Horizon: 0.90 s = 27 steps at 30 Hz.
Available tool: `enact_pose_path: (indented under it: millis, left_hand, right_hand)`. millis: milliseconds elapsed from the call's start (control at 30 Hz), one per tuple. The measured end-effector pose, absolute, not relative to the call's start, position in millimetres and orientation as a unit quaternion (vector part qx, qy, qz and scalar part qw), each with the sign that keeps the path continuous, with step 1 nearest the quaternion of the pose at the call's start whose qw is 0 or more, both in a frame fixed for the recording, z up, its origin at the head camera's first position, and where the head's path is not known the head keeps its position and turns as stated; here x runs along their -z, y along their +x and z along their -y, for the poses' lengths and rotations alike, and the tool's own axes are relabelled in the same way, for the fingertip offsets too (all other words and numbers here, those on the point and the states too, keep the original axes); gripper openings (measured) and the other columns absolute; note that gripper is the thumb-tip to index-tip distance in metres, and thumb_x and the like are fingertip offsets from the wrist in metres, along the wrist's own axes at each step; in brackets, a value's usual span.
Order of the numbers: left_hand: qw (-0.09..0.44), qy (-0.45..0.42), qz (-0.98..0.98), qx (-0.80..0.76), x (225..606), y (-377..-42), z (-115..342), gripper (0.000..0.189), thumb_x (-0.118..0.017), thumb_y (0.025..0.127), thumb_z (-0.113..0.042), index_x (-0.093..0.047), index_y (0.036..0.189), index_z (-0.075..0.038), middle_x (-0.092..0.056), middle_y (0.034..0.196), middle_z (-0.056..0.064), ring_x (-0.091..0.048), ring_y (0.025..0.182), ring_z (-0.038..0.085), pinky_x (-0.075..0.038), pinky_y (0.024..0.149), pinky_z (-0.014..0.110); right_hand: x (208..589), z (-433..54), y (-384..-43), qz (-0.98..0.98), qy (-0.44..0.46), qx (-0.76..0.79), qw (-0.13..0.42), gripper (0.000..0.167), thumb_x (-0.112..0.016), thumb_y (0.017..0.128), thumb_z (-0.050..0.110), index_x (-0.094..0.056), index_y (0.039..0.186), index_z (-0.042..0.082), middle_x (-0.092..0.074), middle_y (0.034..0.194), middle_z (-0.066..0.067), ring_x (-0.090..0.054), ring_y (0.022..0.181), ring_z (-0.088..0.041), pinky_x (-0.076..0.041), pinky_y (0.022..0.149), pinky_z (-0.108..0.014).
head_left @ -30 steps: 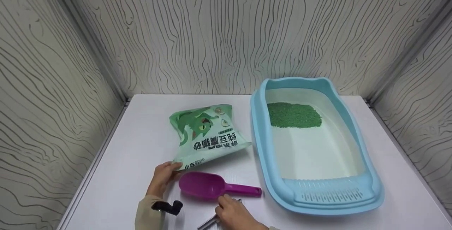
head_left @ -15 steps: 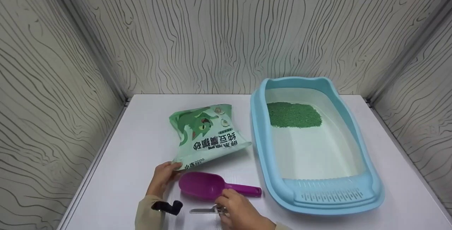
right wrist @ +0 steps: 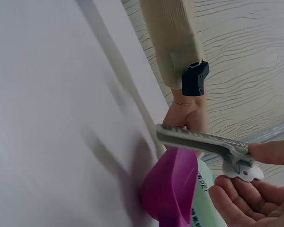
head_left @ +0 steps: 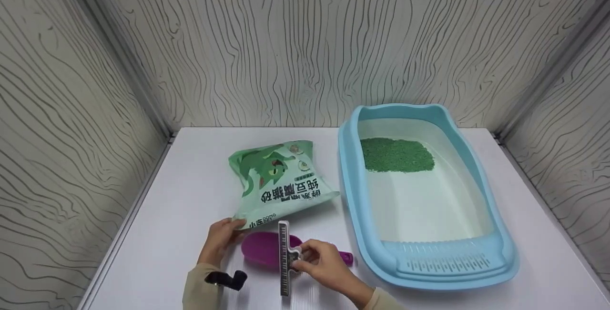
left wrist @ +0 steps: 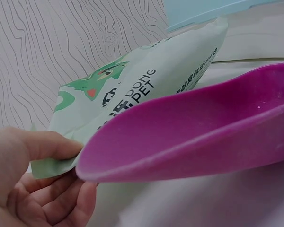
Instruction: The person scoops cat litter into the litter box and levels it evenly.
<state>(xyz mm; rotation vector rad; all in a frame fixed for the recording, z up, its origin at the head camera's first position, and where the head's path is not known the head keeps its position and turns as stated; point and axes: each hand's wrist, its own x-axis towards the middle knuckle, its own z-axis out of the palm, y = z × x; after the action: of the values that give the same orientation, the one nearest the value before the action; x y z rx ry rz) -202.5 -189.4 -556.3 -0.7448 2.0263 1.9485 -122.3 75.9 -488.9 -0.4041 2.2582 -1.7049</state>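
Observation:
My left hand [head_left: 220,241] pinches the near left corner of a green cat litter bag [head_left: 276,172], which lies on the table. In the left wrist view the thumb is on top of the bag's edge and the fingers are curled beneath. My right hand [head_left: 325,265] holds a wide metal bulldog clip [head_left: 284,276] by its handle end, thumb and fingers pinching it. The clip's long toothed bar stands upright in the head view and overlaps a purple scoop [head_left: 257,248]. That scoop lies just in front of the bag, its handle pointing right.
At the right stands a light blue litter box [head_left: 351,195] with a slotted front step [head_left: 443,260]. Green litter pellets [head_left: 400,155] lie in its far left part. Wood-patterned walls [head_left: 305,48] enclose the white table [head_left: 176,195] at the back and sides.
My right hand has lifted the clip and turned it, from lying slanted below the scoop to standing upright across it. My left hand and the bag have stayed put.

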Motion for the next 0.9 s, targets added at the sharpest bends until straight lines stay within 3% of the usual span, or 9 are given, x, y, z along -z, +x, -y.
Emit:
enact_pose_path:
  millis: [100, 233, 367, 467, 900]
  left_hand:
    - [0.116, -0.255, -0.691, -0.667, 556, -202, 189, 0.032, -0.067, 0.085, -0.013, -0.061, 0.106, 0.009, -0.066, 0.072, 0.0, -0.059, 0.063, 0.007, -0.049, 0.061, 0.019]
    - [0.109, -0.256, -0.688, -0.67, 556, -201, 189, 0.03, -0.068, 0.085, -0.014, -0.062, 0.104, 0.008, -0.066, 0.07, -0.001, -0.057, 0.062, 0.007, -0.048, 0.06, 0.019]
    - [0.106, -0.256, -0.682, -0.677, 555, -200, 189, 0.03, -0.069, 0.085, -0.014, -0.062, 0.104, 0.008, -0.066, 0.069, -0.002, -0.057, 0.061, 0.007, -0.048, 0.06, 0.019]
    - [0.102, -0.259, -0.676, -0.682, 554, -199, 189, 0.031, -0.069, 0.084, -0.014, -0.062, 0.104, 0.008, -0.066, 0.068, -0.002, -0.057, 0.06, 0.006, -0.048, 0.06, 0.019]
    - [0.1, -0.27, -0.673, -0.681, 554, -200, 187, 0.027, -0.069, 0.083, -0.012, -0.063, 0.101, 0.007, -0.064, 0.066, -0.003, -0.057, 0.059, 0.007, -0.049, 0.058, 0.019]
  right_hand:
    - [496, -74, -128, -0.721, -0.049, 0.664, 0.191, 0.028, -0.069, 0.085, 0.007, -0.06, 0.1, -0.015, -0.07, 0.082, -0.011, -0.061, 0.068, -0.002, -0.059, 0.069, -0.024]
    - [502, -71, -135, -0.645, 0.039, 0.727, 0.233, 0.022, -0.066, 0.087, 0.007, -0.06, 0.1, -0.009, -0.07, 0.08, 0.001, -0.067, 0.069, -0.007, -0.061, 0.074, -0.031]
    - [504, -69, -140, -0.573, 0.092, 0.772, 0.26, 0.007, -0.065, 0.086, 0.004, -0.06, 0.09, 0.002, -0.069, 0.076, 0.001, -0.068, 0.072, -0.01, -0.061, 0.079, -0.032]
    - [505, -68, -142, -0.533, 0.126, 0.791, 0.271, 0.007, -0.065, 0.087, 0.004, -0.059, 0.085, 0.006, -0.068, 0.076, -0.001, -0.069, 0.074, -0.012, -0.06, 0.083, -0.034]
    - [507, -65, -166, -0.438, 0.23, 0.843, 0.21, 0.014, -0.068, 0.085, -0.001, -0.062, 0.097, -0.005, -0.068, 0.079, -0.009, -0.07, 0.08, -0.022, -0.054, 0.097, -0.042]
